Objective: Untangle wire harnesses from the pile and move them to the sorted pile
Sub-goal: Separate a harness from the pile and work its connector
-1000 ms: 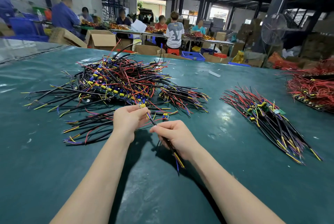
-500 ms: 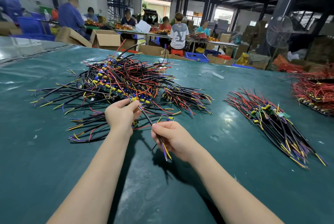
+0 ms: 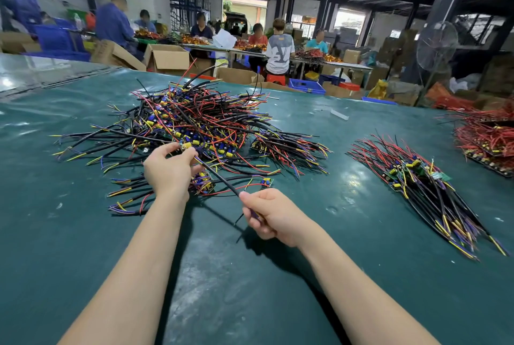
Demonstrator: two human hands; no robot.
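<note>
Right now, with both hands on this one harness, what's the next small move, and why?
Probably lift the left hand up and toward you. It grips the harness at its component end, at the near edge of the tangled pile, while the right hand pinches the wire end, the cable taut between. The left end likely needs clearing before the harness goes right to the sorted pile.

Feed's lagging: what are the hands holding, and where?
One wire harness: left hand pinches its component end, right hand grips the black cable's free end.

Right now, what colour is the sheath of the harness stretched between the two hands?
The harness sheath is black; the head view shows it best.
</note>
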